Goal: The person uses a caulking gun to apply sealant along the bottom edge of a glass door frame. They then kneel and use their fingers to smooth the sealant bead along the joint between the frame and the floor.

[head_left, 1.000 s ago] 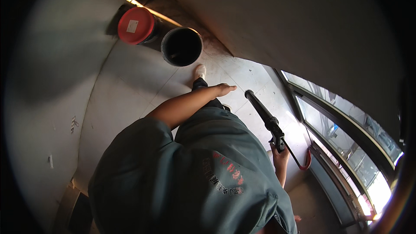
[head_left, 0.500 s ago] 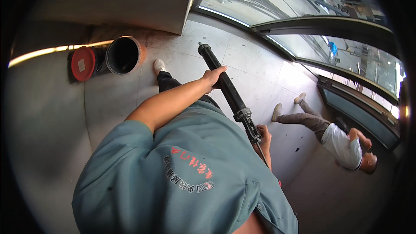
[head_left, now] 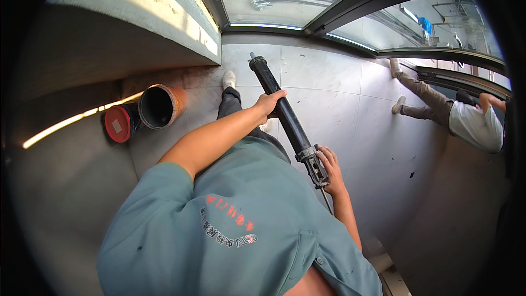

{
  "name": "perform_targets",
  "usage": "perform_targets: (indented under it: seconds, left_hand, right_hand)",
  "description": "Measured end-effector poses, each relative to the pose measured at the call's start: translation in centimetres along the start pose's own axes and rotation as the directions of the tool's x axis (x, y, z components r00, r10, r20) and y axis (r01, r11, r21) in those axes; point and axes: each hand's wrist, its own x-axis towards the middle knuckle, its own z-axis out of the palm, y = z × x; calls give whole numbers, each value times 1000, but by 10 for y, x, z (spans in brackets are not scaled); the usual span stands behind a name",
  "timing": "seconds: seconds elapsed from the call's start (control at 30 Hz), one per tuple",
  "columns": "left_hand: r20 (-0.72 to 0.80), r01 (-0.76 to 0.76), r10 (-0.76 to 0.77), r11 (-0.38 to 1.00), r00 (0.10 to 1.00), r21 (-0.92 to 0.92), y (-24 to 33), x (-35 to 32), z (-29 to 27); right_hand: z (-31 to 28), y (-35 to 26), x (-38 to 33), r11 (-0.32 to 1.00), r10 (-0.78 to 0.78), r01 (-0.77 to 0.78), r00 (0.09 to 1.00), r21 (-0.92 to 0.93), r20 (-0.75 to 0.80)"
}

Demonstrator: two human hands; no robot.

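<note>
A black tube-shaped caulking gun (head_left: 291, 125) slants across in front of my body. Its nozzle end points up and away to the left, and its metal handle frame and thin rod lie toward me. My left hand (head_left: 269, 104) is wrapped round the middle of the barrel, thumb on top. At the rear, my right hand (head_left: 332, 169) grips the handle frame from the right side, with its fingers reaching up by the collar. Part of its grip is hidden behind the frame.
An orange bucket (head_left: 176, 104) with a dark inside lies beside a dark bucket with a red lid (head_left: 116, 123) at the left. Metal-framed glass panels (head_left: 339, 19) stand ahead. Another person in a white shirt (head_left: 475, 123) is at the right, near the frames. Pale tiles (head_left: 323, 77) cover the floor.
The view has turned, so the buckets, glass panels and other person sit elsewhere in it. My right hand has shifted forward along the handle frame toward the collar. My left hand keeps its hold.
</note>
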Motion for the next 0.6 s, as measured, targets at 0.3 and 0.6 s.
perform_targets:
  seconds: [0.3,0.6]
  left_hand:
    - [-99,204,-205,979,974,-24,61,83,-26]
    - [-301,256,-232,966,925,42,110,230,-95]
  right_hand:
    - [-17,-1,113,968,132,-169,972,184,195]
    - [59,73,265,995,32,-54,972,89,235]
